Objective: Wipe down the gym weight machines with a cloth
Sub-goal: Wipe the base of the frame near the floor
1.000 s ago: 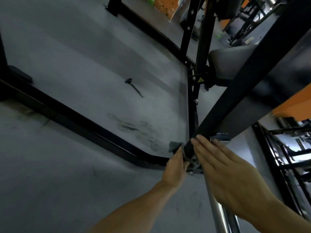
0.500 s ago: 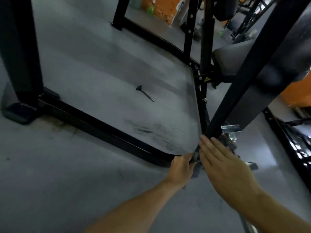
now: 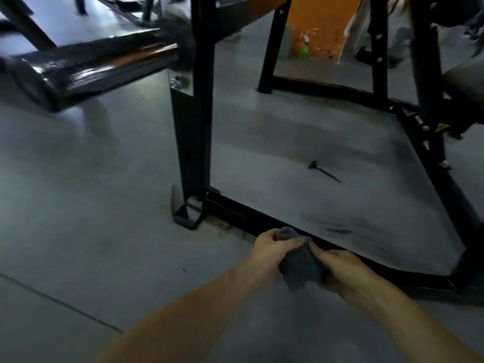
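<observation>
A dark grey cloth [image 3: 300, 260] is bunched between both hands, low in the middle of the view. My left hand [image 3: 267, 251] grips its upper left part with curled fingers. My right hand [image 3: 337, 268] grips its right side. Both hands hover just in front of the black floor bar [image 3: 235, 208] of the weight machine frame. A black upright post [image 3: 195, 108] of the machine rises to the left of the hands, ending in a foot plate [image 3: 187, 216] on the floor.
A small black pin [image 3: 323, 171] lies on the grey floor inside the frame. A shiny blurred bar [image 3: 91, 64] crosses the upper left. More black frame legs [image 3: 424, 61] and a seat pad [image 3: 463, 74] stand at right; an orange panel [image 3: 319, 24] and green bottle [image 3: 303, 51] behind.
The view swung left and down. Both hands came off the slanted black bar and now hold the bunched cloth together in front of the floor bar.
</observation>
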{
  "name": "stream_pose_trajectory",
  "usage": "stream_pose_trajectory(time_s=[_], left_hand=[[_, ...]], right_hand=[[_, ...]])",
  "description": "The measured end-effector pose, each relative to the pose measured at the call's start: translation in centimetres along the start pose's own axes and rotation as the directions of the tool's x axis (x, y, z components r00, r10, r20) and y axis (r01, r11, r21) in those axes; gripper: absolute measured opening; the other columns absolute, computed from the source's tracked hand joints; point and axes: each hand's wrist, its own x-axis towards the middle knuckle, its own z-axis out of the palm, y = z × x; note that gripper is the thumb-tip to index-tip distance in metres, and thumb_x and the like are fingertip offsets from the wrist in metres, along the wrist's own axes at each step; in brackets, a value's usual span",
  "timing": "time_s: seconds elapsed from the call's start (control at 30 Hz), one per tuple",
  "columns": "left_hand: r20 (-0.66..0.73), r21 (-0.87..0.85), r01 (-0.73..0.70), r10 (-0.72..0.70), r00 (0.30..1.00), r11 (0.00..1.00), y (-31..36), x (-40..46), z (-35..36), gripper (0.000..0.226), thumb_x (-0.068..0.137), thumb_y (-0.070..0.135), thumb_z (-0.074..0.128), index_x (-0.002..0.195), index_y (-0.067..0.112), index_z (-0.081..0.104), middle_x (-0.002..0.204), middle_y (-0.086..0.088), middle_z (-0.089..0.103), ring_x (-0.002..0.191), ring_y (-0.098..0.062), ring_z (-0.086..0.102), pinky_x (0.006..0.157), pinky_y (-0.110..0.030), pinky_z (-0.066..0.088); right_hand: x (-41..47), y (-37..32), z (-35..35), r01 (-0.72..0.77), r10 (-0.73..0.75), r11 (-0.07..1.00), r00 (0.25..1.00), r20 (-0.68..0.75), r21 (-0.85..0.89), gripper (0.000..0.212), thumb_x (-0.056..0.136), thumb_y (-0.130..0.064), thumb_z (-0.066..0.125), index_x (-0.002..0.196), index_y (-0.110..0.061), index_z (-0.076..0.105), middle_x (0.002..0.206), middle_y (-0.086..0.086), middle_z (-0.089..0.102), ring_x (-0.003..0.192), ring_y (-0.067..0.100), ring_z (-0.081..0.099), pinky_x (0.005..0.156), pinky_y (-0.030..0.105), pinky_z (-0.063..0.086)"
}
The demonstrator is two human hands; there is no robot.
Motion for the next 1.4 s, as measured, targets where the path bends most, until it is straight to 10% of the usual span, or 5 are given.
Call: stream_pose_trajectory(time_s=[0.3,0.57,1.07,1.27,1.4], left_hand=[[-0.087,0.049,-0.162,0.166,0.982,0.986,5.2,0.8,-11.8,0.037,0.093,-0.017,0.048,0.125,-0.006,0.062,0.117,-0.023,0.07,0.102,-0.03,0.07,0.088,-0.037,0.059],[-0.356,0.699,0.146,0.163,0.92,0.7,3.8,2.4,-18.4,0.022,0.098,0.012,0.055,0.119,0.016,0.057,0.119,-0.01,0.064,0.106,-0.027,0.065,0.094,-0.043,0.057],[-0.234,0.828,0.058,0.251,0.939,0.557,3.0,1.6,-19.7,0.025,0.1,0.011,0.054,0.123,0.021,0.053,0.12,0.002,0.056,0.101,-0.016,0.065,0.09,-0.04,0.057],[-0.201,0.884,0.002,0.377,0.904,0.467,4.8,2.6,-19.0,0.032,0.097,0.006,0.054,0.127,0.017,0.057,0.121,0.0,0.056,0.1,-0.012,0.058,0.088,-0.02,0.046],[-0.087,0.957,-0.06,0.475,0.875,0.285,4.8,2.9,-18.9,0.028,0.1,0.002,0.051,0.124,0.011,0.061,0.125,-0.003,0.052,0.109,-0.02,0.055,0.094,-0.018,0.039]], right_hand=[[4.8,-5.8,11.1,0.378,-0.378,0.926,0.922,-0.087,-0.02,0.014,0.087,-0.021,0.079,0.093,-0.015,0.067,0.093,0.007,0.071,0.086,0.02,0.066,0.071,0.032,0.054],[12.3,-7.1,15.9,0.469,-0.574,0.359,0.792,0.205,-0.807,0.041,0.098,-0.033,0.065,0.134,-0.015,0.059,0.133,0.011,0.056,0.127,0.03,0.046,0.104,0.036,0.041],[12.3,-14.1,15.9,0.748,-0.777,0.535,0.618,0.117,-0.393,0.026,0.078,0.011,0.061,0.085,-0.015,0.062,0.084,-0.003,0.063,0.078,0.011,0.057,0.059,-0.001,0.036],[9.7,-16.7,15.0,0.927,-0.847,0.194,0.323,0.423,-0.321,0.032,0.079,0.015,0.054,0.091,-0.014,0.059,0.092,0.001,0.061,0.085,0.016,0.056,0.076,0.028,0.046],[9.0,-8.8,16.3,0.939,-0.492,0.012,0.306,0.815,-0.345,0.03,0.083,0.011,0.053,0.09,-0.017,0.056,0.094,0.0,0.054,0.087,0.016,0.048,0.077,0.029,0.041]])
